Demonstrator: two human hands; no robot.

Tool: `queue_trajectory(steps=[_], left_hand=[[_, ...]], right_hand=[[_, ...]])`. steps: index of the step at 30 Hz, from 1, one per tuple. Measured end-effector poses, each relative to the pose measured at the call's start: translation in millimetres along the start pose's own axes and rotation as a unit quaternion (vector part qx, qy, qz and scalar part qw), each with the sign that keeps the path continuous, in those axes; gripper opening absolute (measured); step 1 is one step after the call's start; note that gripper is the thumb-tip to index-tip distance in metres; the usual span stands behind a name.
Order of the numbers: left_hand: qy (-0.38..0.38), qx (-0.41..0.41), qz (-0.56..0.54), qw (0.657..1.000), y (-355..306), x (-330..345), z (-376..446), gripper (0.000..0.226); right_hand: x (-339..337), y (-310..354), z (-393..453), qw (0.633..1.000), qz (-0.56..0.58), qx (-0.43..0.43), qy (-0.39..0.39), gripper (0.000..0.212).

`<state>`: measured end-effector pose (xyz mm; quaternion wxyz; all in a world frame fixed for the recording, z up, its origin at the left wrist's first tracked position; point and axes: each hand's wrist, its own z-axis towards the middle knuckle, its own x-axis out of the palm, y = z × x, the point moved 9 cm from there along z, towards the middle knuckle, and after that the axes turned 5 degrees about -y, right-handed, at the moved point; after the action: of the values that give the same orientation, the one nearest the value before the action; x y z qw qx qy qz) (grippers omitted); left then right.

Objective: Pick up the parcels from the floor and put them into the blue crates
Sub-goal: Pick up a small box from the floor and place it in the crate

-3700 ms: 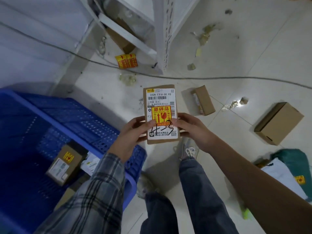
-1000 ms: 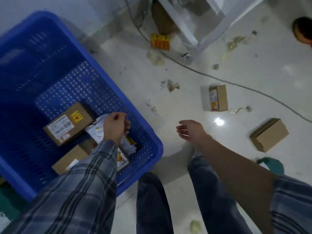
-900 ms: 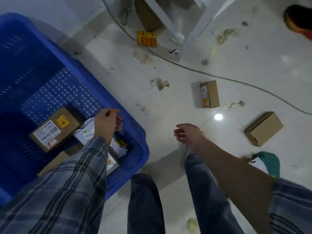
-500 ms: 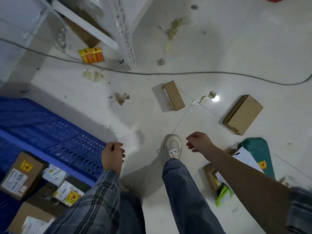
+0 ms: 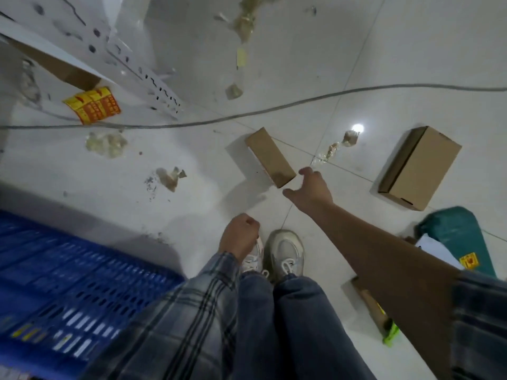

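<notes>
Now the right hand reaches out over the floor toward the small brown parcel — fingers spread, thumb apart, holding nothing, its fingertips just at the parcel's near corner. Whether they touch the cardboard yet I cannot tell. The left hand hangs by the shoes, fingers curled in loosely round nothing.

The step in hand looks like the approach to the next pickup. The parcel lies flat, its long side running away from the person, so the grip will likely need to close across its narrow width or over the near end, then lift and carry left to the blue crate, whose perforated wall shows at the lower left.

More remains on the floor — a larger brown box well to the right, and a green mailer bag near the right arm. A cable crosses the floor beyond the small parcel, clear of the reach.
</notes>
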<state>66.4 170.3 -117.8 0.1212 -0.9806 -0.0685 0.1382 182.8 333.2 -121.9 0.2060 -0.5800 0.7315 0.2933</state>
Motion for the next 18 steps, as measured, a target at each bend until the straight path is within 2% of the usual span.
queue_trajectory(steps=[7, 11, 13, 15, 16, 18], left_hand=[[-0.009, -0.016, 0.064, 0.998, 21, -4, 63, 0.027], [0.005, -0.051, 0.048, 0.998, 39, -4, 59, 0.028], [0.02, -0.075, 0.016, 0.997, 42, -3, 47, 0.019], [0.02, -0.089, -0.062, 0.994, 36, -7, 35, 0.009], [0.013, -0.086, -0.11, 0.99, 30, -11, 30, 0.009], [0.002, -0.066, -0.177, 0.982, 16, -21, 21, 0.025]], right_hand=[[35, 31, 55, 0.993, -0.114, -0.038, -0.02, 0.083], [43, 25, 62, 0.989, -0.14, -0.032, -0.03, 0.069], [39, 18, 57, 0.996, -0.086, -0.013, -0.032, 0.062], [38, 7, 47, 0.998, 0.058, 0.031, 0.012, 0.056], [40, 2, 37, 0.982, 0.169, 0.062, 0.057, 0.052], [45, 2, 8, 0.914, 0.357, 0.105, 0.164, 0.044]])
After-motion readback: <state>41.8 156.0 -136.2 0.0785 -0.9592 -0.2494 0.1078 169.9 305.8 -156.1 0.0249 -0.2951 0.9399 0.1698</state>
